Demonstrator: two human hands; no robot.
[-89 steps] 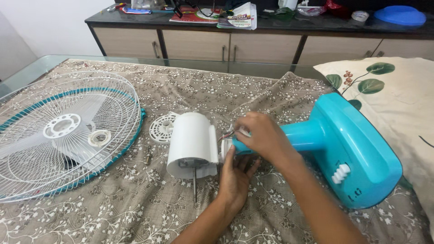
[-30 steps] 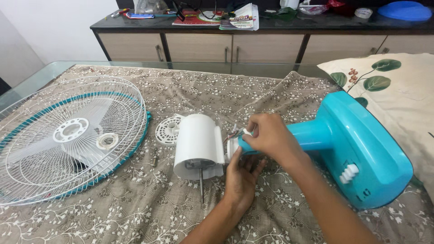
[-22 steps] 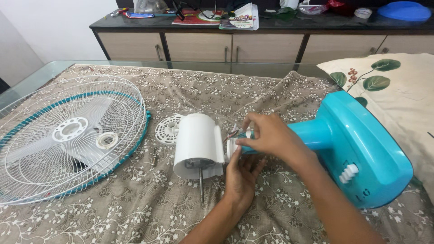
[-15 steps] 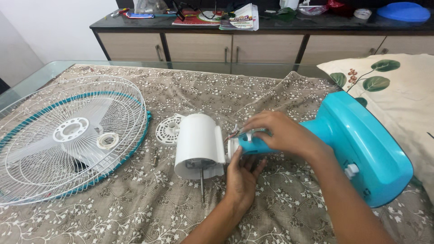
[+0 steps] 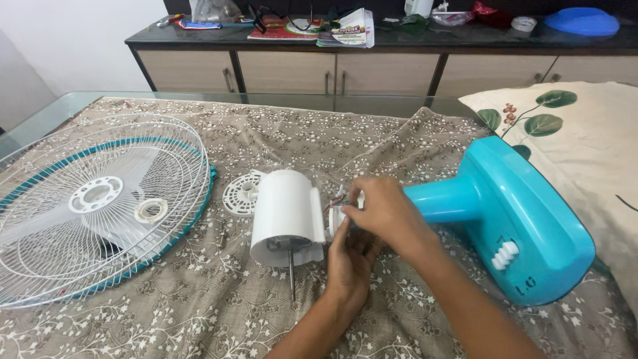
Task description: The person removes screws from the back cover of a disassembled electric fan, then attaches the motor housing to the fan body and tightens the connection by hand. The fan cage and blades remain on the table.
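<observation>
- My right hand has come back onto the joint where the white motor housing meets the turquoise stand neck; half a second ago it lay further right, along the neck.
- Its fingers are curled shut, pinching at the joint beside the coloured wires. I cannot tell whether they grip a small part or only the neck end.
- My left hand stays under the same joint, palm up, fingers half open and cupping it from the near side; it holds nothing loose.
- The stand base has rolled back a little: its white switch knob faces up again, as it did a second ago.
- I judge the work is still at this joint; housing and neck are still touching, not parted.
- The housing lies on the cloth in the middle of the worktop, its shaft pointing towards me.
- Just left of it lies a white round plate, with a small screw near.
- Far left lies the fan guard, with the blades under it.
- A leaf-print pillow lies far right.
</observation>
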